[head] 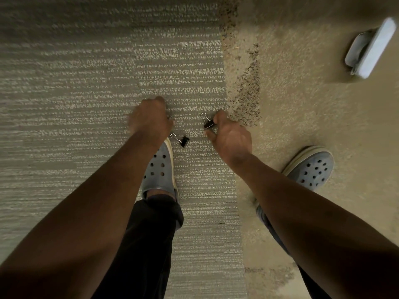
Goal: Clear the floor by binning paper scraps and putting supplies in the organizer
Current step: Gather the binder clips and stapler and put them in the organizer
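Note:
My right hand point(230, 137) pinches a black binder clip point(208, 123) just above the carpet, with the clip's wire handles pointing up and left. A second black binder clip point(182, 140) lies on the carpet between my hands, right by the toe of my left shoe. My left hand point(151, 118) is blurred and hovers low over the carpet to the left of that clip. Its back faces me and its fingers are curled under, with nothing showing in them. A tiny white scrap point(185, 45) lies farther out on the carpet.
I stand on a seam between ribbed grey carpet point(86, 83) and plain beige carpet point(302, 104). My blue perforated clogs point(160, 167) point(313, 167) are planted either side of it. A white-and-grey oblong object point(370, 48) lies at the far right.

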### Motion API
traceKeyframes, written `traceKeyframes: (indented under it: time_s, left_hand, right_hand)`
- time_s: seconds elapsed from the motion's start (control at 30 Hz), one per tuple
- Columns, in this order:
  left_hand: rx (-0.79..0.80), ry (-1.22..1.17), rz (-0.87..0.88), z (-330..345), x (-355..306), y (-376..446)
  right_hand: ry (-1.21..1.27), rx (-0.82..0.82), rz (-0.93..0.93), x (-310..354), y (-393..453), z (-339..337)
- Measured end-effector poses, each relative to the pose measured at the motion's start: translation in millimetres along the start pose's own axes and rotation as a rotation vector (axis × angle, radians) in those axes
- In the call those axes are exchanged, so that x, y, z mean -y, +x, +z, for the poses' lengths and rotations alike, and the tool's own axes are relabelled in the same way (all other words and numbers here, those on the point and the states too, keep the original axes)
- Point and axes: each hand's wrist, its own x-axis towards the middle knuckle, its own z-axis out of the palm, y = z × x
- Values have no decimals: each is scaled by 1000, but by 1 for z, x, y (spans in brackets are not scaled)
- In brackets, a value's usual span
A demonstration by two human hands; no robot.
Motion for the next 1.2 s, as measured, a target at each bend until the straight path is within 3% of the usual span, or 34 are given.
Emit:
traceKeyframes:
  time_s: [0.2, 0.3, 0.37, 0.47, 0.6, 0.77, 0.9, 1.03, 1.13, 1.2]
  left_hand:
    - [-26, -138, 71, 2, 2, -9]
    - [2, -503, 49, -6, 7, -9]
    - [119, -811, -45, -16, 9, -7]
    - [438, -1310, -153, -33, 16, -6]
    - [734, -1701, -3, -45, 24, -7]
    - [926, -1951, 222, -55, 22, -17]
    - [993, -1984, 326, -61, 18, -22]
    - [902, -1772, 277, -57, 20, -19]
    - [758, -1449, 156, -45, 22, -16]
    - [567, -1069, 124, -35, 25, -17]
  right_hand:
    - [43, 43, 25, 1, 1, -1]
    - [59, 51, 55, 5, -1, 1]
    - [38, 48, 82, 10, 0, 4]
    - [-2, 28, 93, 19, 2, 10]
    - [33, -24, 36, 23, 1, 11]
    - [703, 78, -29, 20, -4, 7]
    - [1114, 208, 136, 18, -13, 8]
    - [1305, 277, 316, 22, -16, 8]
    - [1347, 291, 381, 23, -16, 8]
    - [1359, 327, 429, 24, -17, 7]
